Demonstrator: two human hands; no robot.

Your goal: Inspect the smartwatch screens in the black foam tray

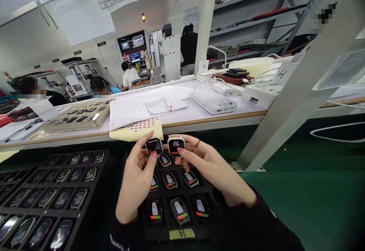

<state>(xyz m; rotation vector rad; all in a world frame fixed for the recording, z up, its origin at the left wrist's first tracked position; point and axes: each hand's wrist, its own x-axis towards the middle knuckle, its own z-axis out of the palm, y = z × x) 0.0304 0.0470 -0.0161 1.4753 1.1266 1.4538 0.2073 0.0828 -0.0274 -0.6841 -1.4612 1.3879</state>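
Note:
My left hand (137, 178) pinches a small square watch body (154, 145) with a dark screen between thumb and fingers. My right hand (211, 167) holds a second watch body (176, 145), its screen lit with text and a red bar. Both are lifted just above a black foam tray (134, 239) whose pockets hold several more watch bodies (179, 210) with lit screens showing red and green bars. A yellow label (181, 234) sits on the tray's near edge.
A second black tray (42, 197) of watch bodies lies to the left. On the raised white shelf behind are a beige tray (78, 117), paper sheets (137, 108), a yellow sticker sheet (137, 129) and a white power bank (213, 100). A slanted grey post (285, 102) stands right. Other people work beyond.

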